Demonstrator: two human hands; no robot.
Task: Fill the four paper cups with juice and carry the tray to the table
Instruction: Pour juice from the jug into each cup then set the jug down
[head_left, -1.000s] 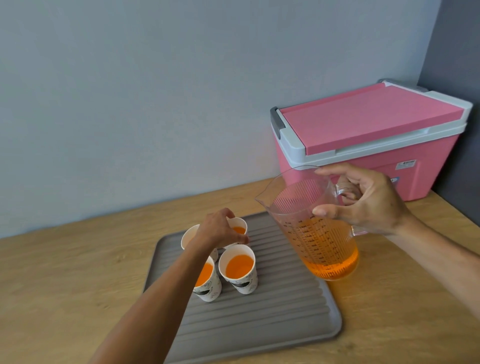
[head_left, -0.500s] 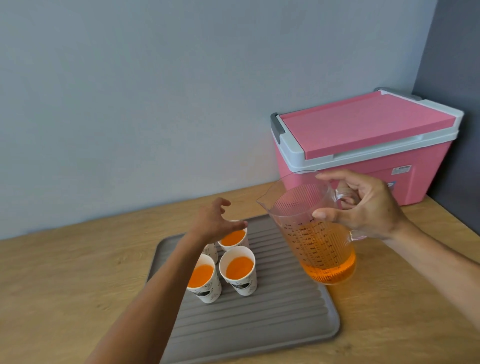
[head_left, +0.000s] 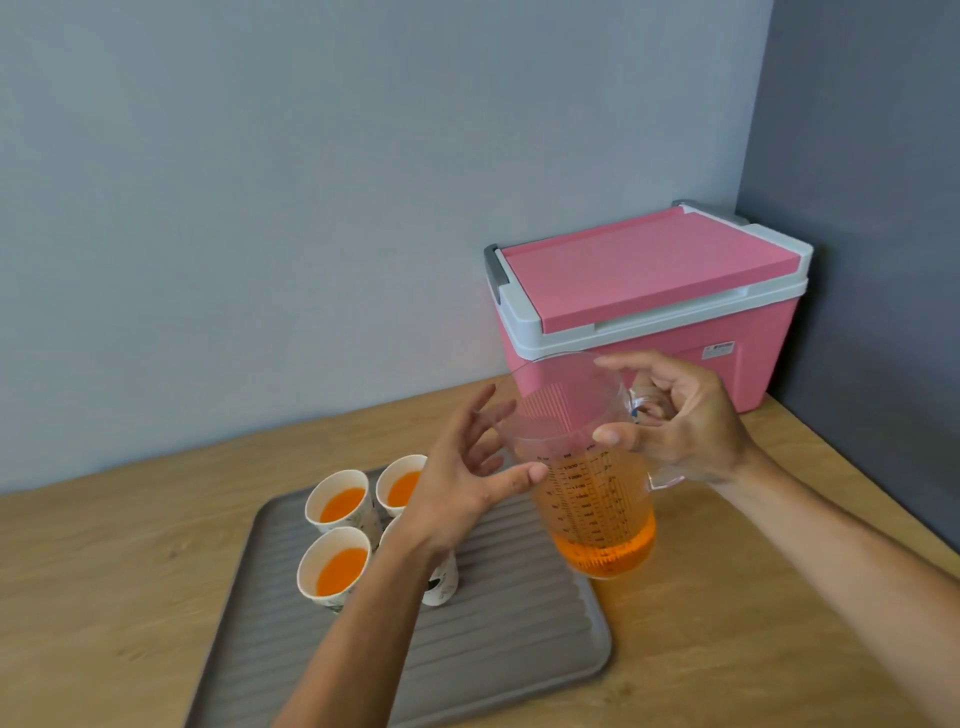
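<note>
Writing: black measuring scale printed on clear plastic jug (head_left: 592, 483), numbers too blurred to read; small white label on pink cooler box (head_left: 649, 312), illegible.
Right hand (head_left: 685, 421): fingers closed round jug handle, jug upright, orange juice low inside.
Left hand (head_left: 467, 478): fingers spread wide, thumb touching jug wall.
Four white paper cups (head_left: 337, 501): on grey ribbed tray (head_left: 519, 623) at 9 o'clock from jug, three showing juice, fourth mostly hidden under left wrist.
Tray: on wooden desk (head_left: 104, 571), near edge cut off.

Soft, even daylight, bright overall; faint shadows under the paper cups (head_left: 340, 504). Wide-angle bending at the edges, left hand (head_left: 462, 483) perhaps slightly motion-blurred.
</note>
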